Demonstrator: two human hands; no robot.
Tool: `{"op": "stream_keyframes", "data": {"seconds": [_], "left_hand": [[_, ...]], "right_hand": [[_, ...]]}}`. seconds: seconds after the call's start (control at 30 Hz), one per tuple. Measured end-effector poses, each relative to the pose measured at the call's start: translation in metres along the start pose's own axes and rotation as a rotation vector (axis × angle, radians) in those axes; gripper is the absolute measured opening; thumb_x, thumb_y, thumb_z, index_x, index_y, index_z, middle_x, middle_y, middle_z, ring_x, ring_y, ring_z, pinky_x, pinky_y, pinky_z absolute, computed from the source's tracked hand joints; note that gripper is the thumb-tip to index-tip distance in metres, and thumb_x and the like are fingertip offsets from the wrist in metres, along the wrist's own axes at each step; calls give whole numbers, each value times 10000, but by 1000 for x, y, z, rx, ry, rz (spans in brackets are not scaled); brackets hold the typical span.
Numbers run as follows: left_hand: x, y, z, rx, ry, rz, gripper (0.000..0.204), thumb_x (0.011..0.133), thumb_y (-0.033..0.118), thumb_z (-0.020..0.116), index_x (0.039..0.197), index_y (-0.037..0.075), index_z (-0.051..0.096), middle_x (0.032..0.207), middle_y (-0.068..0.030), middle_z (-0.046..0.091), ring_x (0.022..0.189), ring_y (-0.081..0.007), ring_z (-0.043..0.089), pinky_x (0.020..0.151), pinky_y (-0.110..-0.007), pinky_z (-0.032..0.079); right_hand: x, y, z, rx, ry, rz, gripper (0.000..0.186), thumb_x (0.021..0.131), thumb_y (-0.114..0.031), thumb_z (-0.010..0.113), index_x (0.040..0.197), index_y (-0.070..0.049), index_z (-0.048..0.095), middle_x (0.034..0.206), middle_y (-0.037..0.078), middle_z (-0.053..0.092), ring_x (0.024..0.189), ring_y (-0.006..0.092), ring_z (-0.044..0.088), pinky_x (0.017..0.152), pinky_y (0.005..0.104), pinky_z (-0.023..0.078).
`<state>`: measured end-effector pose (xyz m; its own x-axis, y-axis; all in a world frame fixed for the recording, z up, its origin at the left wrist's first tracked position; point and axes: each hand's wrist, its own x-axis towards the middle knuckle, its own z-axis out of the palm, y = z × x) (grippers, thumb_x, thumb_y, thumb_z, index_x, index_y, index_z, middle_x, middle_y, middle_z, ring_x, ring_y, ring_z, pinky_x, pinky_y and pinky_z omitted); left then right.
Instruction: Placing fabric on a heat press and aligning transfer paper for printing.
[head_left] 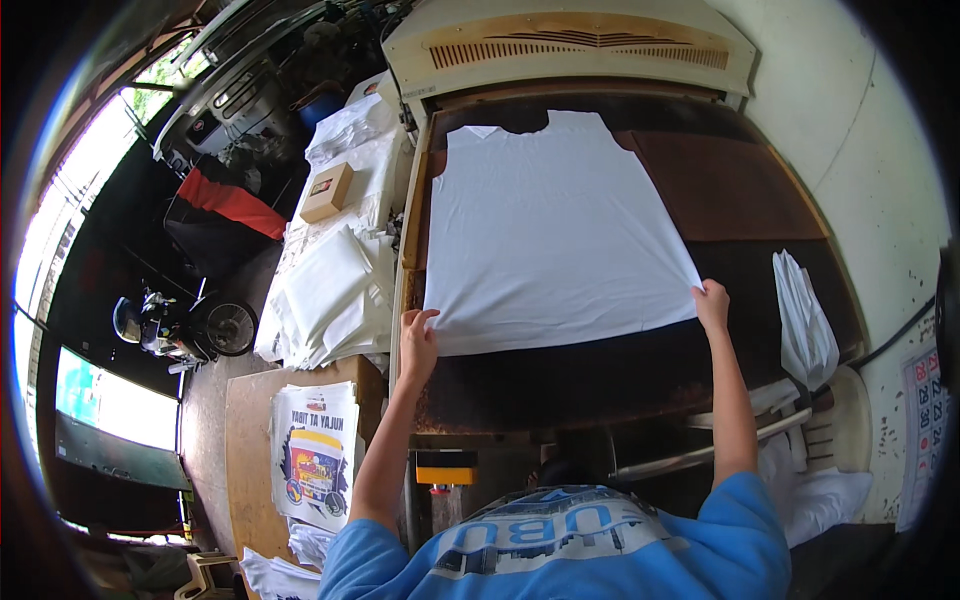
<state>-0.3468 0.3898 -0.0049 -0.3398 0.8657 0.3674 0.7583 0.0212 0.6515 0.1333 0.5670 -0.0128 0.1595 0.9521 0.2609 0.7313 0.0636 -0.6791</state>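
Observation:
A white shirt panel (pixel 550 230), cut with a neckline and armholes, is spread over the dark brown press bed (pixel 560 395). Its neckline points away from me, toward the cream machine housing, and soft wrinkles run along the hem. My left hand (pixel 417 340) pinches the hem's left corner. At the right corner, my right hand (pixel 711 304) grips the cloth between thumb and fingers, pulling the edge out to a point. The hem looks drawn fairly straight between my two hands.
Left of the bed, a long table carries stacked white cloth (pixel 335 290) and a small cardboard box (pixel 327 192). Printed sheets (pixel 315 450) lie on a wooden table nearer me. A folded white cloth (pixel 803 320) rests at the bed's right edge, beside a white plastic chair (pixel 845 430).

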Motion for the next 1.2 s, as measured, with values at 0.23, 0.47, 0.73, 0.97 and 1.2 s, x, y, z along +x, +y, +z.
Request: {"op": "stream_keyframes", "data": {"seconds": [0.23,0.47,0.73,0.97,1.2], "left_hand": [[-16,-11,6,100,-21,65,276,695,-60,491,934,57,565,957,-160,465,910,-333,484,790,-360,404],[-65,39,-6,177,6,-13,247,702,-23,513,937,38,556,961,-160,480,882,-303,496,732,-358,413],[-164,176,53,-48,-275,73,140,747,-11,519,847,34,606,863,-107,509,699,-187,523,565,-273,420],[-187,358,206,-627,-830,-252,197,850,170,492,930,27,601,725,-28,537,538,-82,454,497,-240,376],[-169,481,393,-1166,-1074,-1134,237,838,318,524,877,88,566,697,15,562,480,-62,390,434,-223,334]], "right_hand": [[-12,-2,-3,-246,-9,34,115,739,-117,550,772,-8,561,764,202,585,776,369,569,640,432,450],[-55,-14,-25,-253,109,-82,160,726,-140,570,860,-67,526,842,130,584,787,325,566,664,427,456],[-99,73,-157,-116,466,-63,71,734,-81,547,799,-51,553,721,121,574,670,307,568,576,377,450],[-105,330,-264,-220,551,520,154,673,-118,574,805,-38,581,772,149,609,745,323,585,650,371,453],[-84,463,-242,49,263,565,323,612,-175,681,903,-54,606,711,150,613,707,257,603,656,356,457]]}}
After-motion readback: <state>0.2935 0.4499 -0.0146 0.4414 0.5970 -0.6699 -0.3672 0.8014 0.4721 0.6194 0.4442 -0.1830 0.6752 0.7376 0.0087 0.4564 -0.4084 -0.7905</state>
